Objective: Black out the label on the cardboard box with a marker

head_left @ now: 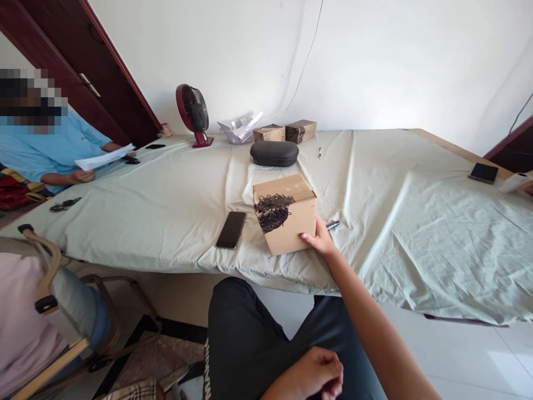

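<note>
My right hand [320, 238] grips the lower right corner of a brown cardboard box [293, 228], thumb on the front face and the other fingers hidden behind its side. The box sits tilted near the table's front edge, with dense black scribbles on its left top and front. Just right of that hand lies a dark marker [333, 225], partly covered. My left hand [322, 369] rests over my lap, its fingers curled in loosely with nothing seen in them. A black phone [231, 229] lies flat to the left of the box.
Behind the box stand a black hard case [274, 154], two smaller cardboard boxes [300, 131] and a red fan [194, 114]. A tablet [483, 172] lies at the right on the cloth-covered table [166, 222]. A person in blue [37, 150] holds papers at the left.
</note>
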The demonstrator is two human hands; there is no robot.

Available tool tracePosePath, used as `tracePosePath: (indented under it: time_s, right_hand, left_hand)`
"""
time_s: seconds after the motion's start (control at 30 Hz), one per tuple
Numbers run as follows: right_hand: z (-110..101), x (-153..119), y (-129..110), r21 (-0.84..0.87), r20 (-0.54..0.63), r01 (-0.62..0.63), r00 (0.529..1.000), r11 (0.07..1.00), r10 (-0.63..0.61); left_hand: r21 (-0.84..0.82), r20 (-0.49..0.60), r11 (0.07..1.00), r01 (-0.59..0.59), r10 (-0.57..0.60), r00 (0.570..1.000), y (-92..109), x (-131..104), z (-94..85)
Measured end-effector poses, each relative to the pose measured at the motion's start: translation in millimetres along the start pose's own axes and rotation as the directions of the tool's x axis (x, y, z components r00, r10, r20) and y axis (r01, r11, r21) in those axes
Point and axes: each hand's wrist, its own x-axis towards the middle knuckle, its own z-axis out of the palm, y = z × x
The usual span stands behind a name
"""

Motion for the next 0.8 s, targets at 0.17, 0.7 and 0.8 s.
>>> tracePosePath:
  time_s: [0.17, 0.7, 0.8]
  right_hand:
    - [0.6, 0.1, 0.0, 0.0, -0.002, 0.005, 1.0, 1.0, -0.005]
    - [0.3, -0.2, 4.1, 0.008, 0.002, 0.002, 1.0, 1.0, -0.002]
    - [0.2, -0.2, 4.8, 0.003, 0.002, 0.008, 1.0, 1.0, -0.008]
  left_hand:
    - [0.006, 0.006, 1.0, 0.022, -0.022, 1.0, -1.9, 0.5, -0.4]
    - [0.107, 0.005, 0.993, 0.041, -0.042, 0.999, 15.7, -18.3, 6.3]
    - [0.117, 0.018, 0.993, 0.033, -0.035, 0.999, 21.5, -25.4, 8.2]
